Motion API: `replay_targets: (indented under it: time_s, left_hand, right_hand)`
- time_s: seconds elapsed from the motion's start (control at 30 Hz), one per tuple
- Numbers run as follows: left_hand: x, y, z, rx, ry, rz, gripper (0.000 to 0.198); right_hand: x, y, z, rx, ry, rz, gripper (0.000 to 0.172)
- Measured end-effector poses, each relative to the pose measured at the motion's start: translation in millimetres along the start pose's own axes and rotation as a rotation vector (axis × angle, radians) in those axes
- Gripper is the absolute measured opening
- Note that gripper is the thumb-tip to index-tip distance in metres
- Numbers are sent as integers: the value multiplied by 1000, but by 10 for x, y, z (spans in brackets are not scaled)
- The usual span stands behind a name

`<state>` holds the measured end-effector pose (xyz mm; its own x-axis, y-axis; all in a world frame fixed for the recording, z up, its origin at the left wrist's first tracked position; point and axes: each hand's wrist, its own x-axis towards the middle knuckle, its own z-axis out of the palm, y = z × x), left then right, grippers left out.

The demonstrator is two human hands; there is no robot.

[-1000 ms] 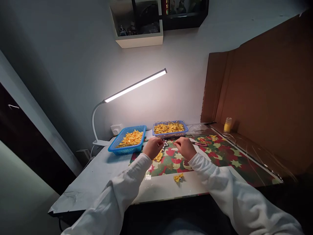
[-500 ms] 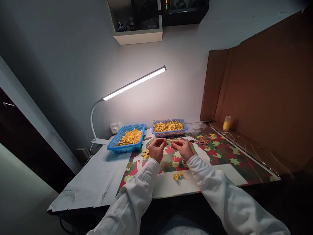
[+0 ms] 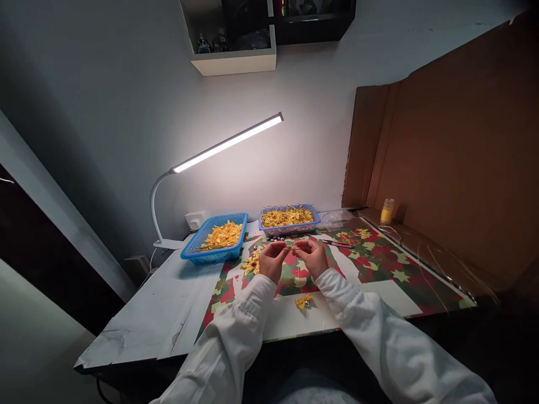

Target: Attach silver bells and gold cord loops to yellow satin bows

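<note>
Nr the table's (image 3: pixel 147 322) front edge, yellow bow (image 3: pixel 300 302) w/ silvery bell (image 3: pixel 307 303) is lying approx. L–R. Beyond, a tiny pale piece (image 3: pixel 289 248), detail too sm. to tell, is sitting btwn L hand (image 3: pixel 272 262) & R hand (image 3: pixel 312 260), each pinching it thumb-to-index; it's running approx. L–R. Behind, blue basket (image 3: pixel 213 258) & lilac basket (image 3: pixel 290 230) are holding yellow pcs.

Left hand (image 3: pixel 270 264) and right hand (image 3: pixel 312 260) pinch a thin piece (image 3: pixel 289 248) between them, too small to identify. Nearer lies a yellow ribbon bow (image 3: pixel 300 303); a blue basket (image 3: pixel 214 257) and lavender basket (image 3: pixel 291 230) stand behind.
</note>
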<state>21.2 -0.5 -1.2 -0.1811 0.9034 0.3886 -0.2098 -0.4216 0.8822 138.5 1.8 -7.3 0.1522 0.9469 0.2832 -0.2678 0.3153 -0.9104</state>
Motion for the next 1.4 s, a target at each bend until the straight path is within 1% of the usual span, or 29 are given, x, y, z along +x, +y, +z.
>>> replay_targets:
  time_s: [0.17, 0.3, 0.4, 0.53, 0.67, 0.8, 0.93, 1.1, 1.2, 1.27, 1.4]
  left_hand:
    - [8, -16, -9, -44, 43, -24, 27]
    - [24, -47, -23, -65, 98, -40, 26]
    - [31, -78, -33, -78, 118, -59, 28]
    - [30, -134, -33, -86, 79, -109, 29]
    - [39, -202, -33, -55, 15, -174, 16]
    - [68, -252, -63, -6, -12, -217, 23]
    - [94, -272, -105, 52, -27, -222, 26]
    - [90, -293, -124, 131, -74, -170, 26]
    - [90, -302, -128, 184, -101, -103, 24]
    - [94, -285, -136, 220, -112, -35, 23]
    - [89, -173, -161, 319, -123, 150, 20]
  right_hand:
    - [-21, 2, -6, 13, -6, 24, 26]
    - [-31, 3, -4, 32, -13, 33, 28]
    - [-31, 16, 12, 41, -11, 33, 31]
    - [-29, 41, 37, 39, 4, 23, 34]
    - [-22, 59, 40, 38, 19, 11, 37]
    - [-21, 58, 34, 38, 13, 5, 36]
    - [-33, 48, 34, 44, 0, 2, 32]
    - [-33, 64, 33, 37, -17, -7, 25]
    - [-17, 87, 28, 17, -21, -18, 16]
    - [-5, 99, 22, 4, -18, -31, 12]
    - [6, 105, 0, -12, 2, -70, 14]
